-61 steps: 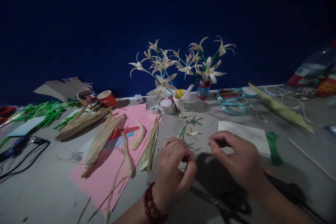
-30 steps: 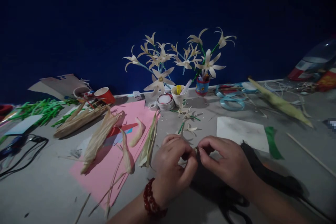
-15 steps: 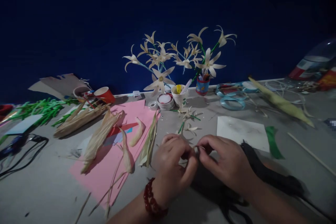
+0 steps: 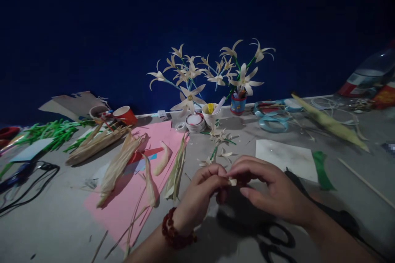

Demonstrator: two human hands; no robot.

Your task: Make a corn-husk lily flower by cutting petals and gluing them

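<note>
My left hand [image 4: 200, 193], with a red bead bracelet [image 4: 173, 233] on the wrist, and my right hand [image 4: 271, 189] meet just above the grey table [image 4: 49, 218]. Both pinch a small pale husk piece [image 4: 232, 181] between their fingertips. Black scissors [image 4: 271, 240] lie on the table under my right forearm. A small husk flower with a green stem [image 4: 216, 150] lies just beyond my hands.
A pink sheet [image 4: 129, 189] with dried husk strips [image 4: 119, 162] lies to the left. Husk flowers [image 4: 212, 72] stand in cups at the back. White paper [image 4: 285, 154], green tape strip [image 4: 321, 164], blue ribbon [image 4: 271, 123], a corn cob [image 4: 330, 125], a thin stick [image 4: 367, 183] and black cables [image 4: 27, 178] are around.
My hands came together from apart and lifted slightly; both now pinch the small husk piece. My left hand turned, fingers pointing right. The view shifted a little.
</note>
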